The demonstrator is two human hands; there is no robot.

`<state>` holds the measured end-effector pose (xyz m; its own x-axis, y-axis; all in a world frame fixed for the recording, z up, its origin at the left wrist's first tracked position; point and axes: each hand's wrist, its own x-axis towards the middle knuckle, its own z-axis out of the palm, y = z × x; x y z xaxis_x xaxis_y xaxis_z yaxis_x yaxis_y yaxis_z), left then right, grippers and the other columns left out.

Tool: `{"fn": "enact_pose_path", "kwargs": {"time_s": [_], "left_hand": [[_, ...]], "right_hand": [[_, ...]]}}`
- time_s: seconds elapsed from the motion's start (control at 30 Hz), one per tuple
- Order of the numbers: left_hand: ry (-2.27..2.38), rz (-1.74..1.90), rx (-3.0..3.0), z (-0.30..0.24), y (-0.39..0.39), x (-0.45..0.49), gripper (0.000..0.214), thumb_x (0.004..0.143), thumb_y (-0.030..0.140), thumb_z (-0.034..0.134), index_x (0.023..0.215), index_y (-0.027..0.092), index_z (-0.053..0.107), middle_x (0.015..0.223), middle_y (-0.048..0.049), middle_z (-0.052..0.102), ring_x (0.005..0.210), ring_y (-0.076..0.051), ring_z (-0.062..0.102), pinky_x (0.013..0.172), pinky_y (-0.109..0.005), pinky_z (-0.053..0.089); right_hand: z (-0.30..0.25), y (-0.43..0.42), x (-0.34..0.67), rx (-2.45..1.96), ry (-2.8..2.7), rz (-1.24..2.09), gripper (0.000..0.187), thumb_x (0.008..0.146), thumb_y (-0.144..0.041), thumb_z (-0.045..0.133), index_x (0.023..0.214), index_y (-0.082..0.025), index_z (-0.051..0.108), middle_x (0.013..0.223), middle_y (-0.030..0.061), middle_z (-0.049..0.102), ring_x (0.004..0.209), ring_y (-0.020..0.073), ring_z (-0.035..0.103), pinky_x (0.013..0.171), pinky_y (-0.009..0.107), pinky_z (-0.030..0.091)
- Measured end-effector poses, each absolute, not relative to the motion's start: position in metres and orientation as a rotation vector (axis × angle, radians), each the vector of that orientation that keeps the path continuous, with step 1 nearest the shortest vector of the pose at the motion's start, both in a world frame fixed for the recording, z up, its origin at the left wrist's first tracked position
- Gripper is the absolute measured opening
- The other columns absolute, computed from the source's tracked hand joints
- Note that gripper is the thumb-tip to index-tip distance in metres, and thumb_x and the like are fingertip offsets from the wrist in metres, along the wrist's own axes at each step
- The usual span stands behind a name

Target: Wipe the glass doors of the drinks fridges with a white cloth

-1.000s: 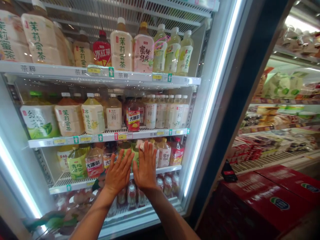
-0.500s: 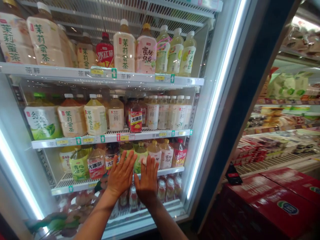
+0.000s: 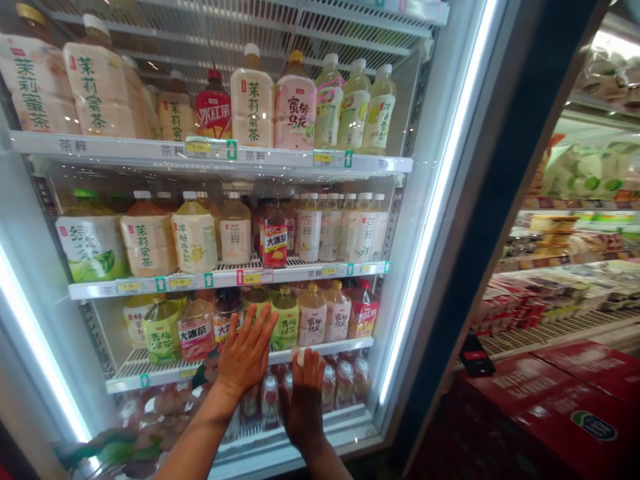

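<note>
My left hand (image 3: pixel 247 350) is stretched out flat in front of a drinks cooler, palm away from me and fingers slightly apart. Lower and to its right, my right hand (image 3: pixel 305 400) is raised with fingers extended, also holding nothing. A small pale thing (image 3: pixel 301 358) shows at its index fingertip, too small to name. Behind the left fingers are a dark-labelled tea bottle (image 3: pixel 227 310) and a green tea bottle (image 3: pixel 285 320). Small bottles with pale blue caps (image 3: pixel 270 397) stand behind the right hand. Reflections lie over the cooler front; whether my hands touch glass, I cannot tell.
Shelves (image 3: pixel 215 157) carry several rows of bottled teas with price tags. A bright light strip (image 3: pixel 435 200) and dark frame (image 3: pixel 480 240) edge the cooler's right side. Red cartons (image 3: pixel 545 393) stand at the lower right, below another stocked shelf unit (image 3: pixel 565 263). Leaf-like shapes (image 3: pixel 120 447) appear lower left.
My right hand has dropped lower, away from the bottles on the third shelf. The left hand stays nearly in place. The view has shifted slightly.
</note>
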<state>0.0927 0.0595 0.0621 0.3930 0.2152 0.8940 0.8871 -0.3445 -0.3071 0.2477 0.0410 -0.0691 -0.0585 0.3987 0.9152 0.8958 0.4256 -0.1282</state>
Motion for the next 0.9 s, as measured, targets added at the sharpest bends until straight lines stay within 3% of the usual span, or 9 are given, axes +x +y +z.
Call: {"fn": "enact_pose_path", "kwargs": {"time_s": [0.13,0.2,0.27,0.4,0.47,0.67,0.73,0.8,0.9], "left_hand": [[-0.959,-0.988,-1.796,0.063,0.059,0.093,0.069,0.098,0.026,0.049,0.162,0.023,0.023,0.161,-0.0027,0.035,0.159,-0.021,0.012,0.133,-0.048,0.002],[-0.965,-0.994,-1.791,0.063,0.059,0.094,0.069,0.098,0.027,0.049,0.162,0.023,0.024,0.161,-0.0025,0.036,0.159,-0.021,0.013,0.133,-0.048,0.003],[-0.965,-0.997,-1.79,0.063,0.059,0.094,0.068,0.098,0.027,0.049,0.161,0.023,0.024,0.161,-0.0025,0.037,0.159,-0.021,0.013,0.133,-0.047,0.003],[-0.967,-0.992,-1.797,0.062,0.059,0.094,0.07,0.097,0.025,0.05,0.162,0.022,0.023,0.16,-0.0024,0.038,0.159,-0.02,0.012,0.133,-0.047,0.003],[-0.97,-0.992,-1.801,0.062,0.059,0.093,0.072,0.096,0.024,0.051,0.162,0.023,0.023,0.161,-0.003,0.038,0.159,-0.02,0.012,0.133,-0.047,0.003],[-0.962,-1.0,-1.799,0.062,0.06,0.094,0.072,0.096,0.025,0.051,0.162,0.022,0.023,0.161,-0.0045,0.037,0.159,-0.021,0.012,0.133,-0.048,0.002],[-0.953,-1.009,-1.794,0.062,0.059,0.094,0.072,0.096,0.025,0.05,0.162,0.021,0.022,0.161,-0.0037,0.037,0.159,-0.02,0.012,0.133,-0.048,0.003],[-0.946,-1.012,-1.796,0.063,0.059,0.094,0.07,0.097,0.025,0.049,0.162,0.021,0.023,0.161,-0.0027,0.035,0.159,-0.02,0.012,0.133,-0.048,0.002],[-0.945,-1.004,-1.799,0.063,0.059,0.094,0.068,0.098,0.026,0.048,0.162,0.021,0.024,0.162,-0.0016,0.033,0.159,-0.02,0.011,0.133,-0.047,0.002]], "right_hand": [[0.051,0.065,0.248,-1.095,-1.592,-0.545,0.074,0.105,-0.034,0.039,0.165,-0.012,0.001,0.173,0.0185,0.002,0.159,0.0399,0.003,0.122,0.072,0.019],[0.072,0.07,0.247,-1.072,-1.607,-0.535,0.073,0.105,-0.035,0.037,0.165,-0.011,0.001,0.173,0.0187,0.001,0.159,0.0402,0.001,0.122,0.073,0.016],[0.049,0.065,0.243,-1.071,-1.617,-0.566,0.073,0.105,-0.035,0.038,0.165,-0.01,0.005,0.172,0.0203,0.008,0.159,0.0401,0.006,0.123,0.071,0.019],[-0.055,0.041,0.235,-1.056,-1.722,-0.634,0.073,0.104,-0.042,0.042,0.164,-0.009,0.018,0.162,0.0212,0.04,0.155,0.0362,0.027,0.12,0.061,0.034],[-0.071,0.038,0.233,-1.05,-1.775,-0.647,0.072,0.104,-0.044,0.042,0.164,-0.01,0.02,0.158,0.0202,0.045,0.153,0.0345,0.032,0.119,0.059,0.037],[0.081,0.074,0.239,-1.022,-1.642,-0.596,0.073,0.106,-0.044,0.032,0.165,-0.01,0.005,0.172,0.0191,0.013,0.16,0.0368,0.008,0.124,0.066,0.018],[0.108,0.083,0.241,-1.011,-1.611,-0.585,0.073,0.106,-0.044,0.029,0.166,-0.013,0.001,0.173,0.0169,0.007,0.16,0.0365,0.002,0.124,0.069,0.015],[0.084,0.08,0.241,-1.023,-1.598,-0.608,0.072,0.106,-0.043,0.029,0.166,-0.014,0.001,0.173,0.0163,0.006,0.16,0.0367,0.002,0.123,0.07,0.016],[-0.016,0.061,0.239,-1.079,-1.605,-0.666,0.072,0.105,-0.037,0.036,0.165,-0.01,0.007,0.171,0.0186,0.016,0.16,0.0358,0.007,0.123,0.067,0.024]]}}
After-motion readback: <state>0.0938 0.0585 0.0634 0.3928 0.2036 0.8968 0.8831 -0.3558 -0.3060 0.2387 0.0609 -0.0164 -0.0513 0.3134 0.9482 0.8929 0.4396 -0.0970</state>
